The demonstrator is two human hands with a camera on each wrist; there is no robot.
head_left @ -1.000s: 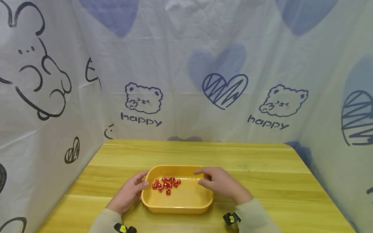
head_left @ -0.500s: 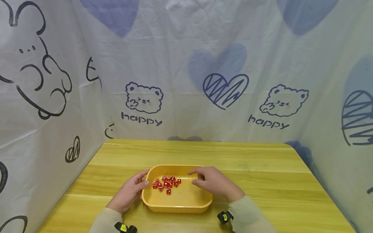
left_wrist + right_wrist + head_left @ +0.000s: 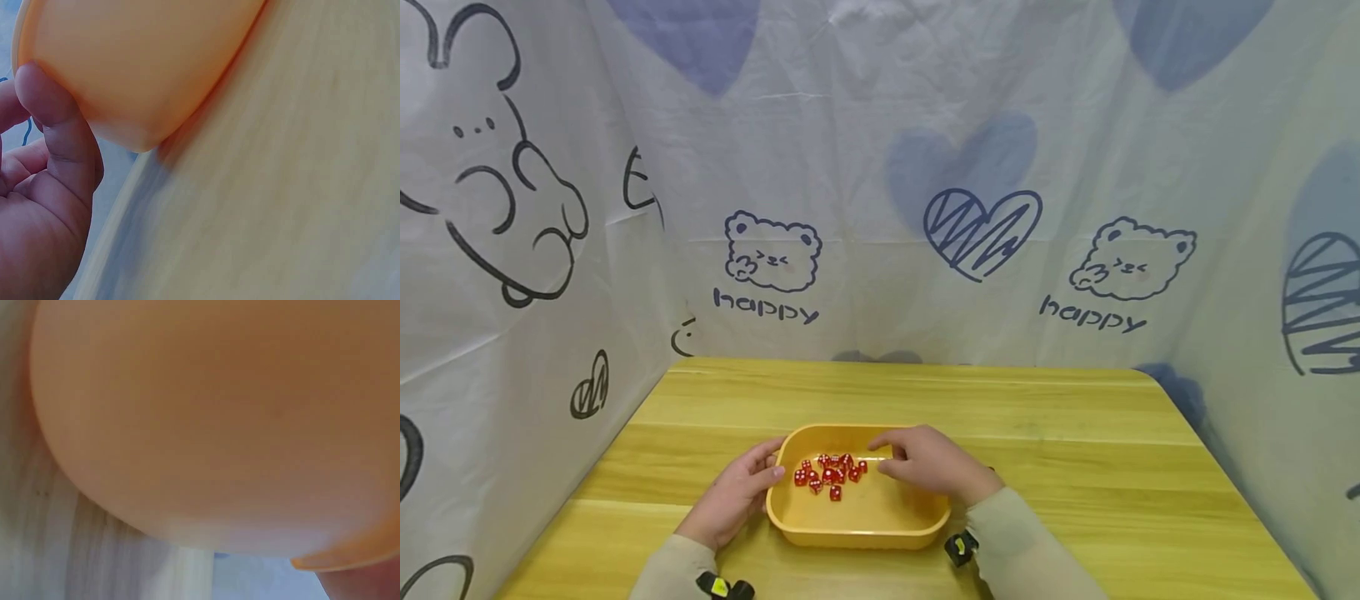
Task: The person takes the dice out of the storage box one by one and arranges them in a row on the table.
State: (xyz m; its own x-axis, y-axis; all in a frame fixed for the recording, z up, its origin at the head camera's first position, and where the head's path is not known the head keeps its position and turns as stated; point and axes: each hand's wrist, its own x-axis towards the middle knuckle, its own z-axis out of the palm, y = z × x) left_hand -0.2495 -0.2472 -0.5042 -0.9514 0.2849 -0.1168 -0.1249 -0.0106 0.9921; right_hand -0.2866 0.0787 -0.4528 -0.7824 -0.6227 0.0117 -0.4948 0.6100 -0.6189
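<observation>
Left hand (image 3: pixel 727 502): pinching one end of the yellow tray (image 3: pixel 857 539) — thumb at the rim, other fingers beyond it.
Right hand (image 3: pixel 928 461): above the tray's opposite end; index and thumb well parted, nothing between them that I can see.
Red dice (image 3: pixel 828 475): loose bunch on the tray floor, between both hands' fingers; closest one looks just beside the right thumb tip — can't tell the height gap from here.
Stray die (image 3: pixel 836 493): apart from the bunch, nearer the person than the right thumb tip.
Surface (image 3: pixel 1037 408): wood-grain, under the tray, reaching past the fingers.
Cloth (image 3: pixel 865 317): pale, beyond the fingers; hearts, bears, "happy".
</observation>
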